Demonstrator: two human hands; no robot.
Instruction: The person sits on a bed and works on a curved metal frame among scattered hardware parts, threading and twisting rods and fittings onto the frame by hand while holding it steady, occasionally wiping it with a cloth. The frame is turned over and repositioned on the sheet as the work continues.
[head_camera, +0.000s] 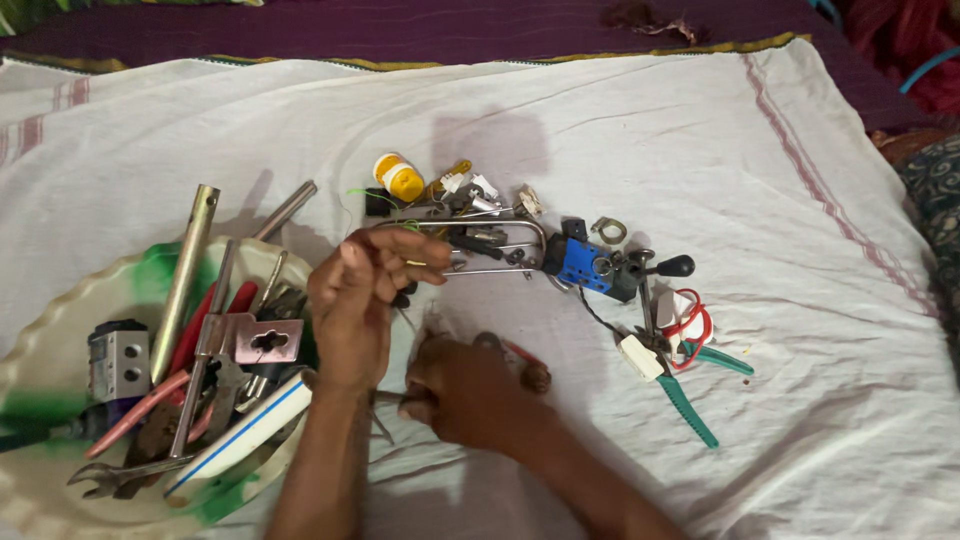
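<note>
A cream and green plastic basin (60, 300) sits at the left edge of a white cloth (780, 180), heaped with tools: a long metal tube (187, 275), a grey metal block (119, 364), red-handled pliers (190, 335), a flat metal bracket (266, 341), a spanner (115, 478) and a white pipe with a blue stripe (240, 430).

Just right of the basin, the person's left hand (355, 300) is curled, its fingertips pinching a thin bent steel rod (500, 245) that loops across the middle of the cloth. Below it and toward the near edge, the right hand (470, 390) is closed around a small dark metal part; what exactly it grips cannot be told.

Past the hands, mid-cloth, lies a scatter of hardware: a yellow-capped small bottle (398, 177), loose clips and screws (480, 195), a metal nut (608, 230), a blue and black switch unit (590, 265) with a black knob (676, 266), a white plug (640, 357) on a dark lead, red wire loops (690, 320) and green-handled cutters (690, 400) farthest right.
</note>
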